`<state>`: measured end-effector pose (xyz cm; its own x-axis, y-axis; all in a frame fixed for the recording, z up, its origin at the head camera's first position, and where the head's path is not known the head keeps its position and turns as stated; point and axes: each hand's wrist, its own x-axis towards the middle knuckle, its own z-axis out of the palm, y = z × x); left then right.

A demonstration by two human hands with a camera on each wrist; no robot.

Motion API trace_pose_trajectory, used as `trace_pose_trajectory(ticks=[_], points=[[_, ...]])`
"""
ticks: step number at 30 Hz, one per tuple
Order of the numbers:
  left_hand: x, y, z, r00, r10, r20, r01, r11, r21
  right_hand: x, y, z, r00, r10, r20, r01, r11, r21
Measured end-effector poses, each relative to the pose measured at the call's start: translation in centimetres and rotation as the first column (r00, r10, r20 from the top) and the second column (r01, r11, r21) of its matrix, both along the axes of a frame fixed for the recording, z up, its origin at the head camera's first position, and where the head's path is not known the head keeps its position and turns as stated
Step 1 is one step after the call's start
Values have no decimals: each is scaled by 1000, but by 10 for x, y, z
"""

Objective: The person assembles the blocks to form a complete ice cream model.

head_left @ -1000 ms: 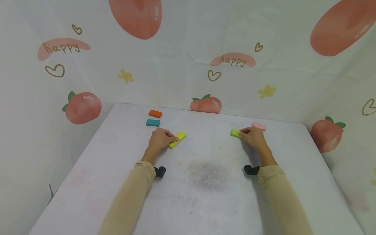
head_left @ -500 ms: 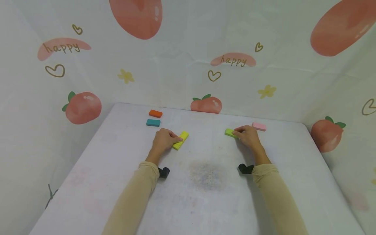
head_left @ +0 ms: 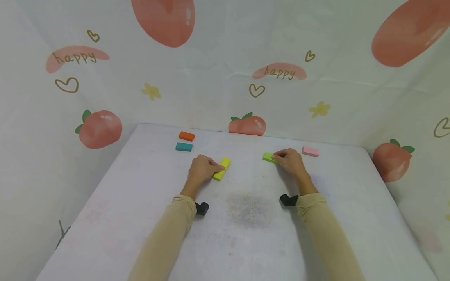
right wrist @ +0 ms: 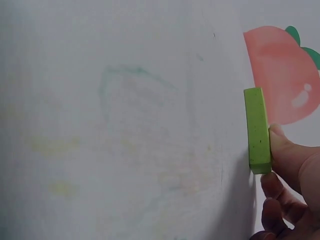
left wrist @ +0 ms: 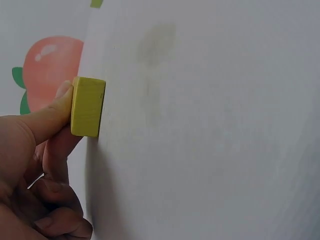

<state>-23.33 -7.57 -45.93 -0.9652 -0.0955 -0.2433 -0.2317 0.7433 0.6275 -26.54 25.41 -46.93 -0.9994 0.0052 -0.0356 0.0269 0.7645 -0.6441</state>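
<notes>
My left hand (head_left: 202, 169) pinches a yellow block (head_left: 226, 163) between thumb and fingers, left of the table's middle. In the left wrist view the end of this yellow block (left wrist: 88, 107) faces the camera, at or just above the table surface. To the right, my right hand (head_left: 291, 160) pinches a light green block (head_left: 268, 157) near one end. That green block (right wrist: 257, 130) shows its long narrow side in the right wrist view, with the thumb against it. A gap of bare table separates the two held blocks.
At the back left lie an orange block (head_left: 186, 136) and a teal block (head_left: 184, 147), one behind the other. A pink block (head_left: 310, 151) lies behind and right of my right hand. A patterned cloth wall (head_left: 211, 93) rises behind the white table (head_left: 147, 218).
My left hand has moved right with the yellow block, which now points more away from me. My right hand has moved left with the green block, uncovering the pink block.
</notes>
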Motion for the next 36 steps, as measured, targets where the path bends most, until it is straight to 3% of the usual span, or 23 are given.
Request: trace_pose_trajectory(ticks=[7,20,28,36], points=[[3,14,1,1000,2,11,-2,1000,-22,-4,-11,0,1000,-9,2,9,1000,-19],[7,36,7,999,-20,36,22,999,-40,-10,-33,2,998,45,-34,-46,998,-36],[8,50,2,998,-65,18,66,997,-47,-13,-47,-1,998,54,-15,-55,996,-65],[11,61,0,998,-61,20,62,997,-40,-13,-59,1,997,74,-24,-75,997,-17]])
